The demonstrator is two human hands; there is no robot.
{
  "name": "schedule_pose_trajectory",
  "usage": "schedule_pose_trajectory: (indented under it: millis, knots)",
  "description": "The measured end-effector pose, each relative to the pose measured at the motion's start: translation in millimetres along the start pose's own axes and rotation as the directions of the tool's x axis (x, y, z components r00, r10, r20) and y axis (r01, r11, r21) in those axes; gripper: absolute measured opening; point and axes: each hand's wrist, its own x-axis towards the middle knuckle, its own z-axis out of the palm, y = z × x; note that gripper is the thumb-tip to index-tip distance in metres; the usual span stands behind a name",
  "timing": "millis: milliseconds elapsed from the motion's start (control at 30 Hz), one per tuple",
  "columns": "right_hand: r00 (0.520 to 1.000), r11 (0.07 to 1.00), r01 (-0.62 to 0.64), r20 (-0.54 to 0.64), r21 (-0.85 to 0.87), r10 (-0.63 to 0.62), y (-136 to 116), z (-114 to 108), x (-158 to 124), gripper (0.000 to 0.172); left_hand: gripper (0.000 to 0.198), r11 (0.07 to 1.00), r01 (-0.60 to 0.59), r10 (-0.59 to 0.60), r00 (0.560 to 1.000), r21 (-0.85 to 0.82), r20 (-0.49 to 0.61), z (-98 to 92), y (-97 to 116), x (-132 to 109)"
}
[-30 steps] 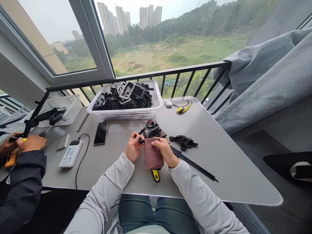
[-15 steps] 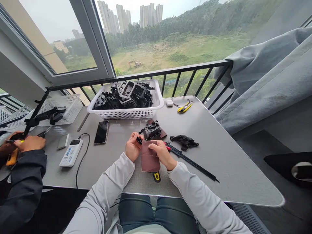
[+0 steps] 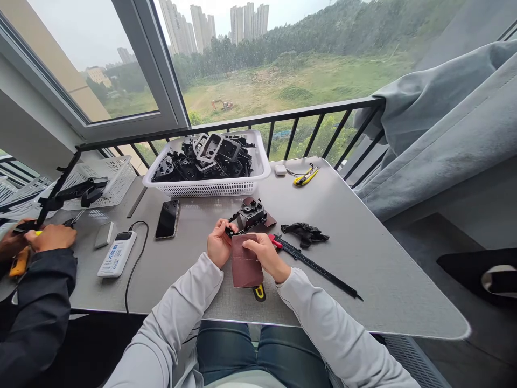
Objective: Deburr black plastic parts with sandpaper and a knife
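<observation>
Working along a grey table [image 3: 375,269], we see at the far left a co-worker's hand [image 3: 50,237] in a dark sleeve [image 3: 40,302], with a long black strip [image 3: 58,186] rising past it and a yellow tool [image 3: 18,262] held low beside it. Beyond them sits a white mesh basket [image 3: 117,175] with black pieces inside. Nearer us lie a grey block [image 3: 104,235], a white power bank [image 3: 117,254] with its black cable [image 3: 131,269], and a phone [image 3: 167,219]. Behind these, a larger white basket [image 3: 205,189] holds a heap of black plastic parts [image 3: 218,156]. At the middle of the table, our left hand [image 3: 220,243] pinches the end of a black plastic frame [image 3: 250,214], which sits over a brown sheet [image 3: 270,221]. Our right hand [image 3: 266,257] clamps a folded piece of sandpaper [image 3: 244,268] just below the frame; the hands stay close but apart. A yellow handle [image 3: 259,292] pokes out under the sandpaper. Further right lie a black glove [image 3: 304,234], a black rule [image 3: 311,262] with a red end, a yellow knife [image 3: 306,176], and a white earbud case [image 3: 280,170], and a grey curtain [image 3: 444,129] hangs past the railing [image 3: 323,110].
</observation>
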Motion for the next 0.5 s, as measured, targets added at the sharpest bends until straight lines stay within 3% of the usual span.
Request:
schedule_pose_trajectory:
  millis: [267, 433, 500]
  knots:
    - [0.999, 0.999, 0.034, -0.042, 0.002, -0.034, 0.4, 2.8, -1.2, 0.013, 0.028, 1.000, 0.021, -0.021, 1.000, -0.003, -0.014, 0.6, 0.4, 0.4]
    - [0.984, 0.997, 0.074, -0.162, 0.032, -0.068, -0.1, -1.8, 1.0, 0.015, 0.027, 0.997, 0.062, -0.063, 0.998, -0.047, -0.009, -0.4, 1.7, 0.1]
    - [0.990, 0.998, 0.058, -0.135, 0.039, -0.052, 0.1, -2.3, 1.7, 0.015, 0.028, 0.998, 0.060, -0.060, 0.998, -0.028, -0.012, -0.2, 2.0, -0.1]
